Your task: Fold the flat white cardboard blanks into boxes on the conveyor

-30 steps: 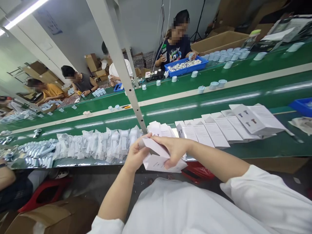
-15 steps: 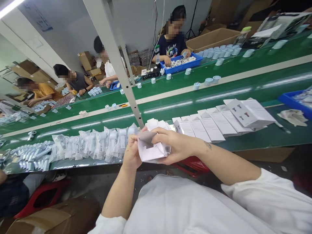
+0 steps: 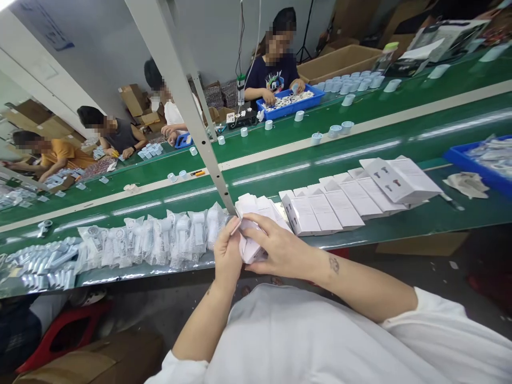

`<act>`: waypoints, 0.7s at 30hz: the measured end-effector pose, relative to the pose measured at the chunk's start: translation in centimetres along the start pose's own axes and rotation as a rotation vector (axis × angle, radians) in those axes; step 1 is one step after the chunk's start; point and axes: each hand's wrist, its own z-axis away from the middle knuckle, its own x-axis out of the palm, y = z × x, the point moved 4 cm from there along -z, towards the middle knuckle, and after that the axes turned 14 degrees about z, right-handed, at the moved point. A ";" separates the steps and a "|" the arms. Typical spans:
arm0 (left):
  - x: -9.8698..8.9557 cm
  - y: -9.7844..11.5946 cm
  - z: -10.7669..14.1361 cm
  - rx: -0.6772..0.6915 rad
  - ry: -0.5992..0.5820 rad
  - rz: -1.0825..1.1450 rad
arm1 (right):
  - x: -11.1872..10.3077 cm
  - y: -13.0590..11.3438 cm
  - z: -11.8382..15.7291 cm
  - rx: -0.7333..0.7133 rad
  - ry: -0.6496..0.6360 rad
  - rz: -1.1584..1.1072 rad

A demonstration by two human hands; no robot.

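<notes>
A small white cardboard box (image 3: 250, 249) is held between my two hands above the bench's front edge. My left hand (image 3: 228, 250) closes on its left side, the thumb up at the top edge. My right hand (image 3: 276, 242) grips it from the right, fingers bent over the top and side. The fingers cover much of the box, and its inside is hidden. Just beyond my hands lie more white cartons (image 3: 260, 205). Left of them stands a row of bagged light-blue handheld devices (image 3: 180, 234).
White boxes (image 3: 332, 208) lie in an overlapping row at right. A blue tray (image 3: 480, 160) and crumpled paper (image 3: 466, 185) are beyond. Loose light-blue parts (image 3: 48, 261) pile at left. A metal post (image 3: 192, 112) rises before the green conveyor (image 3: 280, 170). Co-workers sit across.
The box has turned in my hands: its open end faced me before and is now out of sight. My left hand has shifted slightly right, and the whole view has shifted a little.
</notes>
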 end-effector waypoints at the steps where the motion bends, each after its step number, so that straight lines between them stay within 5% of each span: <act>1: -0.3 0.1 0.0 -0.020 -0.079 -0.037 | 0.3 0.3 0.2 0.000 -0.018 -0.033; 5: -0.6 0.6 -1.1 -0.220 -0.317 0.013 | 0.9 2.4 0.4 -0.067 -0.112 -0.211; 8: 0.8 0.4 -1.4 -0.303 -0.423 0.059 | 0.4 2.9 0.5 -0.175 -0.048 -0.317; 15: 2.3 -0.9 0.2 -0.118 -0.172 0.116 | 0.8 2.4 1.4 0.049 0.031 -0.214; 21: 2.3 -1.2 0.6 -0.117 -0.061 0.041 | 1.5 2.9 1.5 0.017 0.011 -0.253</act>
